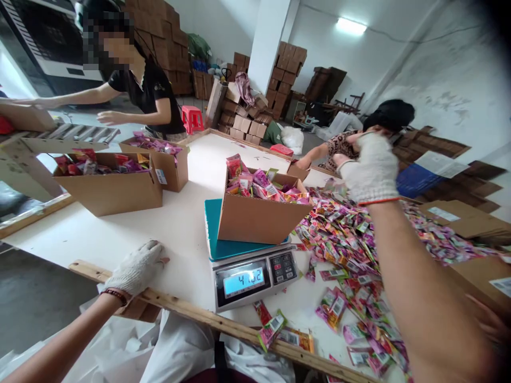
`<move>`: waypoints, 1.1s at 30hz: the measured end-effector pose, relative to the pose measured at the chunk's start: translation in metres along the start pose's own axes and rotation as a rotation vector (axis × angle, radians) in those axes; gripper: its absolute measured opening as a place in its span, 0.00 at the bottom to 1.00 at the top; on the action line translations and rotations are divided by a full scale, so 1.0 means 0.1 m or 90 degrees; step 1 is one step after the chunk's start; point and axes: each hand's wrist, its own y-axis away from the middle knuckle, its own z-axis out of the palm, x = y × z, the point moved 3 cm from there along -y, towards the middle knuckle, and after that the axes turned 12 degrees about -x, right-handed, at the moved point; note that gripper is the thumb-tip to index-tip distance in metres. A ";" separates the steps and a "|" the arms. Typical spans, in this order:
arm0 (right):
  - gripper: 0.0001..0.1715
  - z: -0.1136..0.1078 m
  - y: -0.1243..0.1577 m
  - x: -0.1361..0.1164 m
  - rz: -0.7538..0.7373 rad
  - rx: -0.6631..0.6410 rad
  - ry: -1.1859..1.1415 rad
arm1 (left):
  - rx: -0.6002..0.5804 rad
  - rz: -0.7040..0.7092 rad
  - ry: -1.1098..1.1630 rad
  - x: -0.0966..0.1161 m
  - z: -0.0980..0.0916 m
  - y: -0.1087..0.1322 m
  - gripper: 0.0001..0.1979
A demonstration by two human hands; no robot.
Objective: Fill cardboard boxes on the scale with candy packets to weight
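My left hand (138, 266), in a white knit glove, lies with its fingers stretched out on the white tabletop by the wooden edge, holding nothing. Raised above the heap of small snack packets (343, 229) is my gloved right hand (371, 167); its fingers look curled, and whatever they hold is hidden. Between my hands stands a digital scale (243, 282) with a teal platform; its lit reading is partly smeared. An open cardboard box (259, 218) full of pink and purple packets sits tilted on the platform. A few loose packets (271, 324) lie before the scale.
Two more filled boxes, a near one (115, 186) and a farther one (175, 170), stand at the left beside a roller conveyor (83, 133). One co-worker (147, 101) stands there; another (339, 149) bends behind the heap. Flat cartons (467, 218) lie at the right.
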 end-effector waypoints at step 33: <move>0.14 0.48 -0.03 -0.63 -0.118 -0.008 -0.065 | -0.026 -0.010 -0.047 0.01 0.01 -0.01 0.15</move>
